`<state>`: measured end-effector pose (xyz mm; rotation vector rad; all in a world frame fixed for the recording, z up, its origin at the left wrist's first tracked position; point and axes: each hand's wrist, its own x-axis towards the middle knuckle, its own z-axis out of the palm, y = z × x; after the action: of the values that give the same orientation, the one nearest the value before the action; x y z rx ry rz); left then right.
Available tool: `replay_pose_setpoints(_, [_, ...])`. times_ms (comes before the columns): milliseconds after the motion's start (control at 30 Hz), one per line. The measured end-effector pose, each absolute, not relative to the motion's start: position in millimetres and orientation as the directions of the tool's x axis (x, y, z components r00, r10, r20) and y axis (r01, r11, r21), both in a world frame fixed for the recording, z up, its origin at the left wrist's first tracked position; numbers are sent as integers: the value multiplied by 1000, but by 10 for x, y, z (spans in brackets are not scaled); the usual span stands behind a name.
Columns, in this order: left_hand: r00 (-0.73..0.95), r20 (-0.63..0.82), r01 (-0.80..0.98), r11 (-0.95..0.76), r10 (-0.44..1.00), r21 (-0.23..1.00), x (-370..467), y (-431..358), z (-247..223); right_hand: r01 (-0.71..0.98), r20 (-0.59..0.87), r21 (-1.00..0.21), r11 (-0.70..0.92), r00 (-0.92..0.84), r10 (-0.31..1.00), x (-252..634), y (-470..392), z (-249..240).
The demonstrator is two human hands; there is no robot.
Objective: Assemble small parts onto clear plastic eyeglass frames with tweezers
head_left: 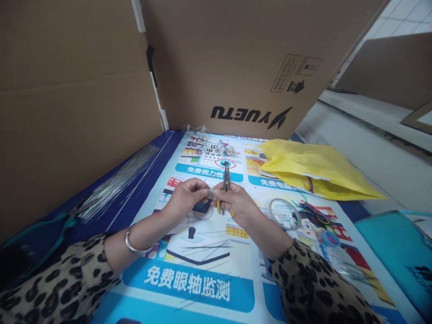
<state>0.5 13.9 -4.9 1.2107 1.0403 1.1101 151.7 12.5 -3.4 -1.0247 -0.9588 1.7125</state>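
Over the printed mat [241, 252], my two hands meet at the fingertips. My left hand [187, 198] is closed in a pinch on something small and pale, too fine to make out. In my right hand [239, 204] is a pair of pliers [227, 176] with yellow handles, its metal jaws pointing away from me. The thumb and forefinger of that hand also reach the small pale thing. Beneath the hands, partly hidden, lies a faint thin loop. Several straight thin wires [205, 246] are scattered on the mat nearer to me.
A bundle of silvery wires [119, 182] lies at left beside a teal-edged pouch [43, 238]. Tangled wire pieces [224, 148] sit at the back before a cardboard wall [236, 63]. To the right are a yellow bag [317, 164], a round coil [285, 215], coloured cords [317, 215] and a teal bag [391, 243].
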Motion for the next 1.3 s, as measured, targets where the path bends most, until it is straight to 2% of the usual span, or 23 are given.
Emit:
replay_pose_setpoints(100, [159,-35,-73,47,987,996,2,134,-41,-256,-207,-924,-282,-285,936,1544,130,-35])
replay_pose_setpoints(267, [177,-29,-81,44,984,996,-9,130,-34,-79,-175,-974,-212,-330,928,1598,158,-27])
replay_pose_setpoints(400, [206,-30,-82,48,978,995,-14,131,-38,-35,-136,-987,-156,-332,933,1623,176,-22])
replay_pose_setpoints(600, [204,-31,-78,48,978,996,0,111,-39,-38,-115,-991,-129,-250,961,1579,145,-31])
replay_pose_setpoints(800, [194,-6,-90,24,981,996,24,68,-60,-111,-51,-991,-68,-148,988,1510,102,-63])
replay_pose_setpoints(1300, [167,50,-152,-25,985,988,53,65,-98,-198,-9,-980,-33,-122,992,1460,82,-135])
